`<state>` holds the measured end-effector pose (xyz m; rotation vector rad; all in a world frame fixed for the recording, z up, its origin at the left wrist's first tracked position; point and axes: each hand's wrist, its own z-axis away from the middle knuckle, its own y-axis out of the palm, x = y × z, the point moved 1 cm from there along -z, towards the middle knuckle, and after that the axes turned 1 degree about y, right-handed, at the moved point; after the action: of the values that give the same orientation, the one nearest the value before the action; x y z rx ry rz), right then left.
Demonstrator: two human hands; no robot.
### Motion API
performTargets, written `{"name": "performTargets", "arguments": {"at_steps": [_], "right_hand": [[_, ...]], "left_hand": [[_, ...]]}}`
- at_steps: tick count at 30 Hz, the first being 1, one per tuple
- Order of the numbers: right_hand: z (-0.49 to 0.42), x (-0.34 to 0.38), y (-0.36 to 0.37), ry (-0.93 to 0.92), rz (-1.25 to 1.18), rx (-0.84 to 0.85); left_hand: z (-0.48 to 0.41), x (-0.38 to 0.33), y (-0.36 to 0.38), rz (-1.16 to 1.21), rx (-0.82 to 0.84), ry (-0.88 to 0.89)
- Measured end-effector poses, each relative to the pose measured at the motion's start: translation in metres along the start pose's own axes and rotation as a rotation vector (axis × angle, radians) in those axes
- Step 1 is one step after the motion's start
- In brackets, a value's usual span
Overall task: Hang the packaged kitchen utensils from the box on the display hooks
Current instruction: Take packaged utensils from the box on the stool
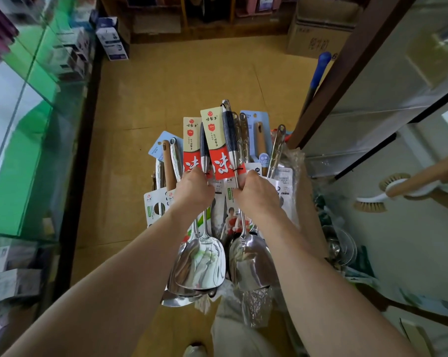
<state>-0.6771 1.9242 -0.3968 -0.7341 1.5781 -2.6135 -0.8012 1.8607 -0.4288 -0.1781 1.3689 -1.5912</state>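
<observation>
Two packaged steel spatulas are held up side by side over the middle of a heap [156, 202] of other carded utensils. The left hand [194, 189] grips the left spatula [201, 264] and the right hand [257, 195] grips the right spatula [251, 265]. Each fist is curled round the thin shank just under the handle, with the blades toward the wearer and the handles pointing away.

Each spatula has a broad, mirror-bright shovel blade and a slim round shank. Its dark blue-grey grained handle tapers into a polished steel collar, and the right one ends in a steel hanging loop. A label card [214, 140] sits behind each handle, held by a thin black tie. The card is cream on top with a red badge reading 304, and red below with large white characters. The small print is too fine to read.

Fingertips are hidden behind the backs of the hands. Arms and blades cover the near part of the heap, and whether a box holds it cannot be told. Crinkled clear plastic [291, 157] shows at its right edge. Wooden and embossed steel handles on pale blue and white cards stick out at its far edge.

Tan floor tiles [192, 81] show beyond it. A green-tinted glass counter [37, 99] stands on the left and a pale cabinet [387, 81] on the right, where a bristle brush [395, 188] with a wooden handle shows.
</observation>
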Motion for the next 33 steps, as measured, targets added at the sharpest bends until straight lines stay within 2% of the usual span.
{"name": "performTargets", "arguments": {"at_steps": [5,17,33], "right_hand": [[0.014,0.001,-0.012,0.023,-0.025,-0.018],[0.08,0.009,-0.025,0.012,-0.074,-0.153],[0.282,-0.038,-0.082,0.145,-0.251,-0.613]], "left_hand": [[0.014,-0.006,-0.007,-0.036,0.01,0.012],[0.075,-0.037,-0.051,-0.054,-0.049,0.2],[0.264,-0.093,-0.079,0.243,-0.146,0.534]]}}
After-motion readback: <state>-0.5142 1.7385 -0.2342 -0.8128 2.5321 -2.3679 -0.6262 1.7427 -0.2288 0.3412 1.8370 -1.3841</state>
